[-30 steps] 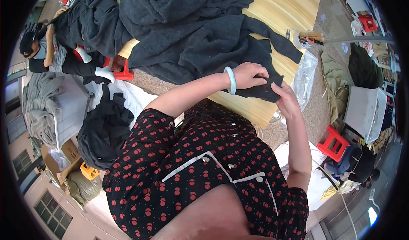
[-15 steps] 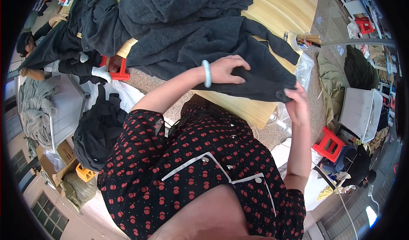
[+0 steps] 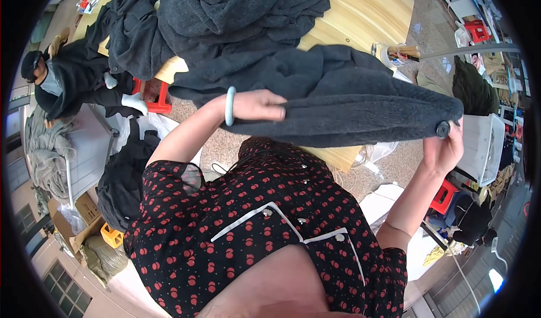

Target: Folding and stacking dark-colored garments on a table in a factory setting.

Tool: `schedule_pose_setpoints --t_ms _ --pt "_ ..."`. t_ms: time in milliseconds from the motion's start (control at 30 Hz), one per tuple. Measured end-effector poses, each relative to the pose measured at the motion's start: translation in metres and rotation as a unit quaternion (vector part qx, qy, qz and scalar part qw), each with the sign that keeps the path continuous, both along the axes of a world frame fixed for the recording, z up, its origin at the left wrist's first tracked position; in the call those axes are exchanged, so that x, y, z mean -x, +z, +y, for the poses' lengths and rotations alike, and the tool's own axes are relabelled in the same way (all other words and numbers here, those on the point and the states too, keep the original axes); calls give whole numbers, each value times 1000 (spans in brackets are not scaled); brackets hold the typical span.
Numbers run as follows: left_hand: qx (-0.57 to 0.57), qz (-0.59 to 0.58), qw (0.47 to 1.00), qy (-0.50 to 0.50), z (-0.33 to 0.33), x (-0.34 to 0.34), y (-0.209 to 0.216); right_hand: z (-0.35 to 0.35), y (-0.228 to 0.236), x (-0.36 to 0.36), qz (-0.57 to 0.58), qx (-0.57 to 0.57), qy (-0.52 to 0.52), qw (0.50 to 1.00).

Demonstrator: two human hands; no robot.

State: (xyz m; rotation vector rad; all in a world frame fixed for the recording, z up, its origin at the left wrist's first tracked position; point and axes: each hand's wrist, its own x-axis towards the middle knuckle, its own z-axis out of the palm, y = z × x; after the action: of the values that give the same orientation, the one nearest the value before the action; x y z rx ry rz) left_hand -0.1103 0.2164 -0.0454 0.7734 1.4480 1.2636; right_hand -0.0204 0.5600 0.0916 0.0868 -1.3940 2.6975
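A dark grey knitted garment [image 3: 349,112] is stretched sideways in front of me, above the near edge of the table. My left hand [image 3: 256,105], with a pale bangle on the wrist, grips its left part; the thumb lies on top and the other fingers are hidden by cloth. At the far right end, my right hand [image 3: 444,153] is closed on the garment's narrow edge, just beside a round black button [image 3: 443,128]. Long folds run along the cloth between both hands.
A heap of dark grey garments [image 3: 225,13] covers much of the wooden table [image 3: 366,13]. A clear jar of tools [image 3: 394,54] stands near the table's right edge. At left, another person [image 3: 51,87] handles dark cloth near a red stool [image 3: 160,101]. A white bin [image 3: 482,149] stands at right.
My right hand has pulled the garment's buttoned end to the right and lifted it. My left hand has moved left and now grips the cloth, which is drawn out longer.
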Motion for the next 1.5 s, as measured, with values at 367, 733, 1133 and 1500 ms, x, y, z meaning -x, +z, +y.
schedule_pose_setpoints --t_ms 367,733,1133,1500 --pt "47 196 962 183 6 15 44 37 -69 -5 -161 -132 -126 970" --pt "312 407 858 18 48 56 -83 -2 -227 -8 -138 -651 -246 705" --pt "227 335 914 -38 161 74 -130 -34 -248 13 -69 -682 -26 728" --pt "269 361 868 -207 195 58 -119 -52 -253 -3 -42 -650 -52 757"
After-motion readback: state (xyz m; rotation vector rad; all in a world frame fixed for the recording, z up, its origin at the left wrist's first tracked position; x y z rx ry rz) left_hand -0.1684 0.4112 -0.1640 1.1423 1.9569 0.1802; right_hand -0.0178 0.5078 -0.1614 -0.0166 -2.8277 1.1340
